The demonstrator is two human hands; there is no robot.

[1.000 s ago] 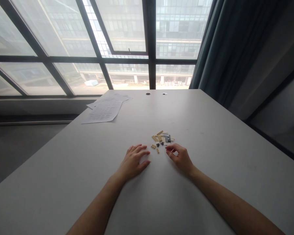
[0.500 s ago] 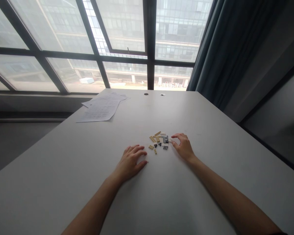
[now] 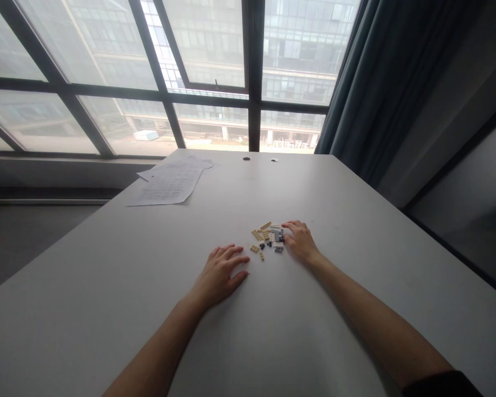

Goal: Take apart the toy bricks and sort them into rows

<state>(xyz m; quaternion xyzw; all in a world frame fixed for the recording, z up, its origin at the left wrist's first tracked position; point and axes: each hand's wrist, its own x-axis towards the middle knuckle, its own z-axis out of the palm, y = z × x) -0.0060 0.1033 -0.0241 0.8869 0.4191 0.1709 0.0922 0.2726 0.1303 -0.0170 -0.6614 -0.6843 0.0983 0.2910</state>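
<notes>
A small heap of toy building bricks lies on the white table: tan bricks (image 3: 257, 234) on the left, grey bricks (image 3: 277, 236) on the right and small black pieces (image 3: 262, 246) toward the front. My right hand (image 3: 300, 240) is at the heap's right edge, thumb and index finger apart beside the grey bricks. Whether its fingertips touch a piece is hard to make out. To the left and nearer me, my left hand (image 3: 222, 273) rests on the tabletop, fingers spread, holding nothing, a short way from the tan bricks.
Printed paper sheets (image 3: 169, 182) lie at the table's far left. Two round holes, one of them a dark hole (image 3: 246, 159), are set near the far edge of the white table (image 3: 314, 187). Windows stand beyond it, and a dark curtain (image 3: 355, 94) hangs at the right.
My right hand has moved left, closer against the heap, and now covers the spot where a white piece stuck out. My left hand stays in about the same place.
</notes>
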